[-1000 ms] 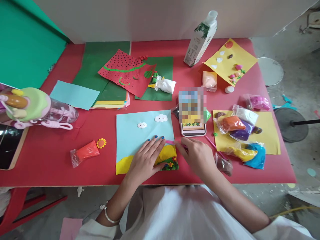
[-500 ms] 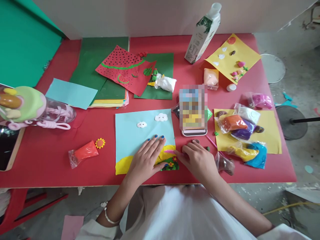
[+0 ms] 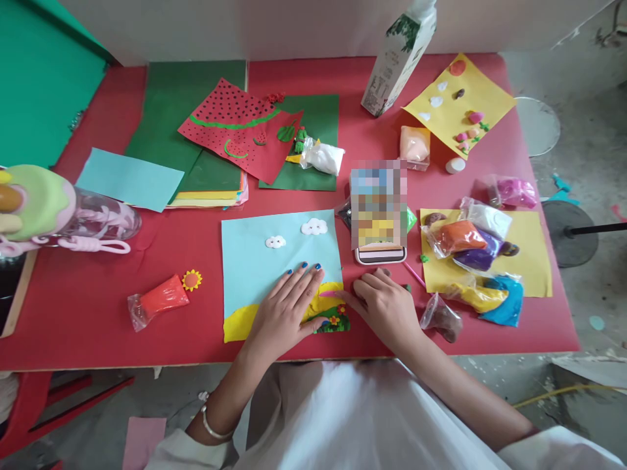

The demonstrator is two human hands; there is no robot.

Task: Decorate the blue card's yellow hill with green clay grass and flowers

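Observation:
A light blue sheet (image 3: pixel 255 274) lies before me, with two white clay clouds at its top and a strip of yellow clay (image 3: pixel 239 322) along its bottom. My left hand (image 3: pixel 287 310) rests flat on the sheet, fingers spread. My right hand (image 3: pixel 386 305) is closed around a slim pink clay tool (image 3: pixel 330 294), whose pointed tip touches the yellow clay at the sheet's right side. Below the tip is a dark green clay patch (image 3: pixel 329 326) with small red and yellow flowers. Part of the yellow strip is hidden under my left hand.
A phone (image 3: pixel 381 254) with a blurred screen stands beyond my right hand. Bagged clays lie around a yellow sheet (image 3: pixel 533 254) at right. An orange-red clay packet (image 3: pixel 164 298) and a clay sun (image 3: pixel 191 281) are left. A carton (image 3: pixel 394 65) and a tumbler (image 3: pixel 102 215) stand farther off.
The view has shifted slightly, so the far things sit a little higher in the frame. Both hands and the pink tool stay in nearly the same place on the sheet.

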